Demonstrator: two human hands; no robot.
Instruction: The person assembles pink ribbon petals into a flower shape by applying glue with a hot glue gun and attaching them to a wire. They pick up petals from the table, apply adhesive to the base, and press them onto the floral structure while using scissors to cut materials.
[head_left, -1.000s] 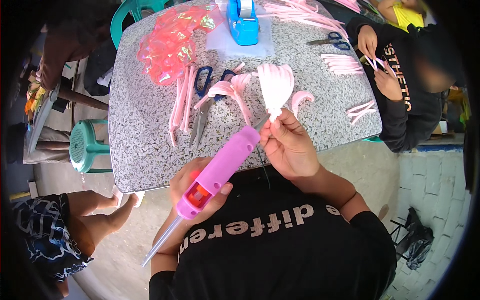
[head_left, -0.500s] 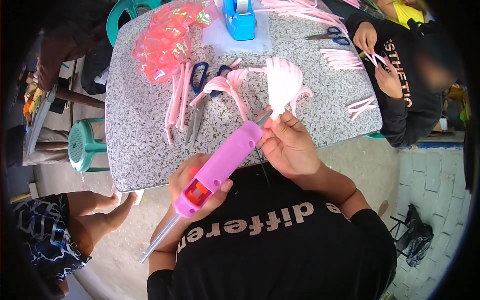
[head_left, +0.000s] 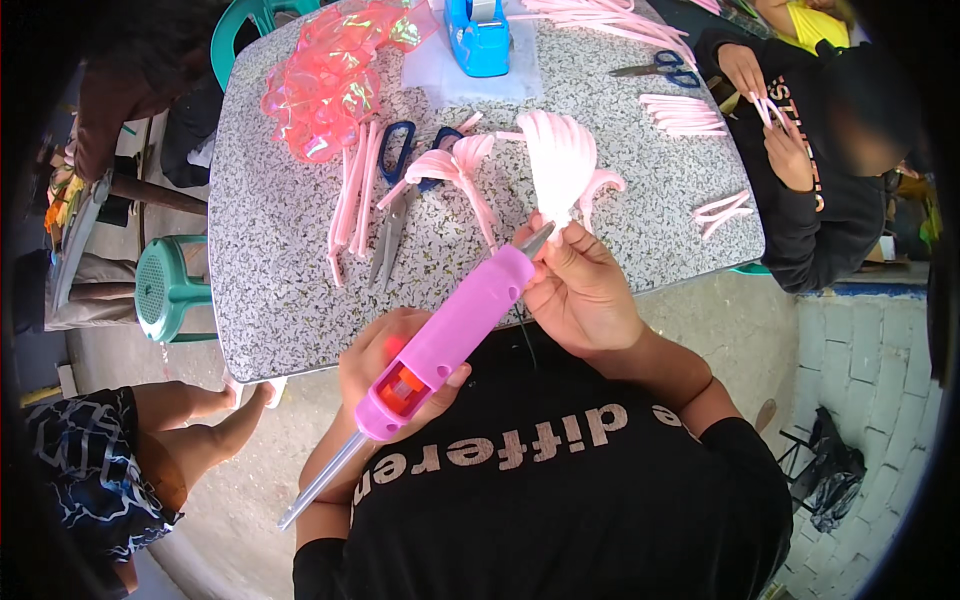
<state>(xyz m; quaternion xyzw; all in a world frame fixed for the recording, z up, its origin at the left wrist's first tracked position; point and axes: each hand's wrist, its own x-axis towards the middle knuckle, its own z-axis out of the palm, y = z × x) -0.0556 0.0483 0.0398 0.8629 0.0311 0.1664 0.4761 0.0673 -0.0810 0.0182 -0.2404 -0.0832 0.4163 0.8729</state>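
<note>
My left hand [head_left: 365,365] is wrapped round a purple glue gun [head_left: 460,310], which has an orange inner part and a clear glue stick out of its rear. Its metal nozzle [head_left: 538,238] points up and right to the base of a pale pink fan-shaped petal piece [head_left: 556,165] made of fuzzy stems. My right hand [head_left: 585,305] pinches that base between thumb and fingers; whether the nozzle touches it I cannot tell. Just beyond, a bent pink stem piece [head_left: 460,165] lies over dark-handled scissors [head_left: 393,235]. Another curled pink stem [head_left: 600,185] shows behind the petal piece.
Loose pink stems [head_left: 352,205] lie left of the scissors, below shiny pink film [head_left: 325,85]. A blue tape dispenser [head_left: 478,45] stands at the far side. Another pair of scissors [head_left: 660,70] and stem bundles [head_left: 683,115] lie right, near a co-worker's hands [head_left: 775,110] holding stems.
The glue gun has shifted slightly up and right, its nozzle closer over the petal's base. The petal piece has moved a little left. The co-worker's hands have shifted with their stems.
</note>
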